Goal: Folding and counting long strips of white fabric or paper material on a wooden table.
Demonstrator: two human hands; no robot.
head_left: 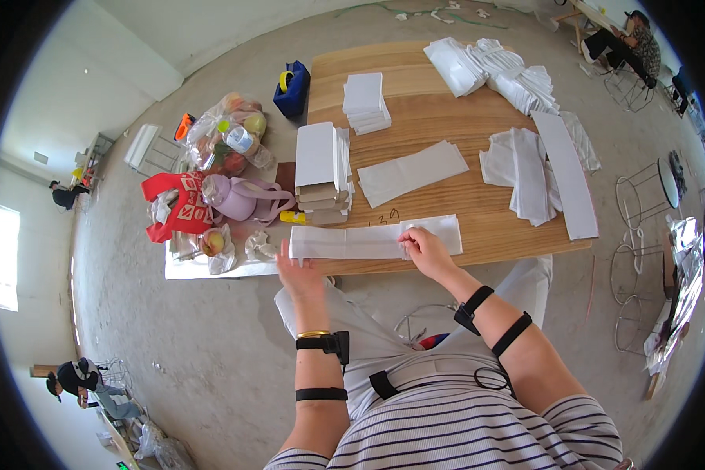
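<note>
A long, flat white strip (pixel 366 241) lies along the table's near edge, with creases across it; I cannot tell whether it is paper or thin plastic. My left hand (pixel 299 276) is at its left end, the fingers stretched out and apart, touching the edge. On the right part of the strip, my right hand (pixel 424 249) is closed, its fingertips pressed together at the strip's surface. Just beyond lies a flat white sleeve-like piece (pixel 412 172). To its left stands a stack of folded white cartons (pixel 318 157).
Farther back are a smaller white stack (pixel 365 102), a pile of white sleeves (pixel 489 66) and a blue tape dispenser (pixel 292 90). A lilac bottle (pixel 231 197), red bag (pixel 172 205) and bagged fruit (pixel 231 129) crowd the left. A long white panel (pixel 564 176) lies at the right.
</note>
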